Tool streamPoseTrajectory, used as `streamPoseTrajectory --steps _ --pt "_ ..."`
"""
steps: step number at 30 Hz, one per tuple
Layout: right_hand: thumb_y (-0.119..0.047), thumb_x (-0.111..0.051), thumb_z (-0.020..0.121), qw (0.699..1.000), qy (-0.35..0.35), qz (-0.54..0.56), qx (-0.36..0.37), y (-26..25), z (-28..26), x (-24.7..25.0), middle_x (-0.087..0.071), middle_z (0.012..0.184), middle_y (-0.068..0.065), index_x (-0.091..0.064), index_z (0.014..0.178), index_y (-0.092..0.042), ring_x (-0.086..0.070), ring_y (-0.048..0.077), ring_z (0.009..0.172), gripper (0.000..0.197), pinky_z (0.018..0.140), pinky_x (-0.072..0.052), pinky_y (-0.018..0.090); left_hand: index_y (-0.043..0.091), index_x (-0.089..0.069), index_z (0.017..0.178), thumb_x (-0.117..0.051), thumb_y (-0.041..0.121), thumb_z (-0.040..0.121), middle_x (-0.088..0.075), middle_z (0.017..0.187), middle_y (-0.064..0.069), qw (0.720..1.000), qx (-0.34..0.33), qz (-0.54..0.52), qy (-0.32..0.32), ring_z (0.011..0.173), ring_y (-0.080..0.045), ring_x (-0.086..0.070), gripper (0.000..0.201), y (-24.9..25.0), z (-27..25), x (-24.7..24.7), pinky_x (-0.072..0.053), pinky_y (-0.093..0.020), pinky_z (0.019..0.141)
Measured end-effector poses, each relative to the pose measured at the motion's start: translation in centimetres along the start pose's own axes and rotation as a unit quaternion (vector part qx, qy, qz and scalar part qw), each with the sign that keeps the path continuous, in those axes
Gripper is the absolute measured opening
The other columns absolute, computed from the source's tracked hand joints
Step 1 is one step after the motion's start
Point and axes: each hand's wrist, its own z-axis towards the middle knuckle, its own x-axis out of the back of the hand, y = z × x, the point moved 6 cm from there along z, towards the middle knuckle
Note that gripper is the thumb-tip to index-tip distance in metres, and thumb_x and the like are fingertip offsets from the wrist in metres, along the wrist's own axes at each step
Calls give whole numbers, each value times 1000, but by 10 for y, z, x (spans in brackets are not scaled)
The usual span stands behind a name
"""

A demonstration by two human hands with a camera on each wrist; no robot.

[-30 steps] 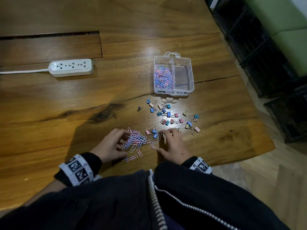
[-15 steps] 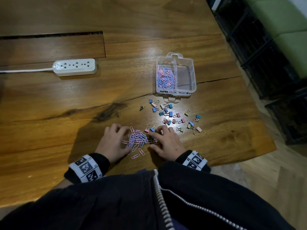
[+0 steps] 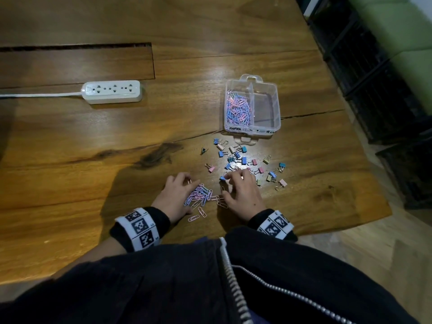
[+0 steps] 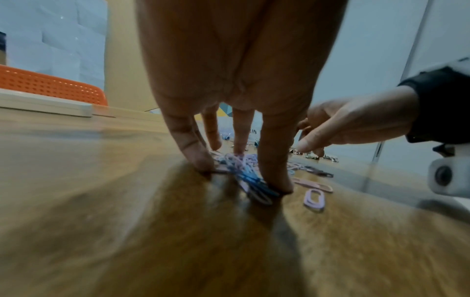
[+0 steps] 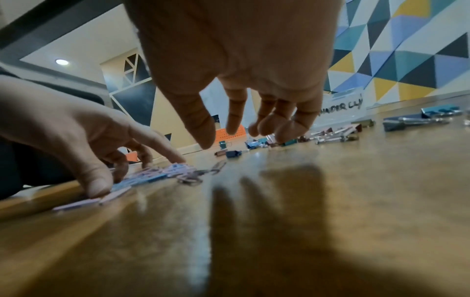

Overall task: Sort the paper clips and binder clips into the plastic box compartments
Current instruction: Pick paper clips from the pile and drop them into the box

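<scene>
Fingertips of the left hand (image 3: 174,197) are pressed down around the pile of paper clips (image 3: 199,195) in the head view, nothing lifted; the right hand (image 3: 240,192) is spread just right of it, near the scattered binder clips (image 3: 243,160). Farther off stands the plastic box (image 3: 252,106), paper clips filling its left compartment. From the left wrist, fingers (image 4: 193,152) are seen caging the pile (image 4: 244,170). From the right wrist, the right hand (image 5: 244,84) is seen relaxed and empty above the table (image 5: 330,201).

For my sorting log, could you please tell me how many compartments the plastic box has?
2: the left compartment holds paper clips; the right compartment looks empty. None seems hidden.
</scene>
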Motion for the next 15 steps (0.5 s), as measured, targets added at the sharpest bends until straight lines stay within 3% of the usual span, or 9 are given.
streamPoseTrajectory --steps 3,5,9,12,15 --pt "-37 -66 76 998 -58 -31 26 -8 -10 -9 -38 123 5 -43 122 -21 -34 16 113 54 89 -27 22 31 -34 140 -59 32 85 -18 153 5 997 -53 57 20 134 -23 -21 60 8 0 3 -32 -34 108" --pt "-39 -68 73 991 -106 -70 41 -12 -16 -18 -35 128 5 -38 128 -25 -32 17 117 65 92 -27 25 28 -43 134 -53 31 89 -28 150 5 994 -85 65 26 131 -18 -28 46 11 0 2 -35 -30 103" --pt "-20 -66 79 987 -136 -62 51 -16 -17 -31 -31 134 9 -29 138 -21 -29 21 123 69 105 -30 33 22 -51 126 -46 28 93 -47 131 1 992 -106 60 33 116 -15 -41 33 14 1 -1 -39 -23 92" --pt "-7 -60 82 988 -133 -40 61 -20 -14 -33 -31 134 11 -28 140 -15 -30 22 124 66 106 -29 31 19 -54 122 -43 27 94 -54 122 0 992 -105 51 36 108 -16 -46 30 14 3 -2 -39 -25 90" --pt "-4 -59 82 990 -121 -8 74 -24 -8 -30 -37 129 11 -37 135 -9 -37 22 121 57 106 -30 27 17 -57 115 -48 26 93 -56 115 -1 995 -93 23 27 108 -16 -49 26 10 6 0 -39 -25 89"
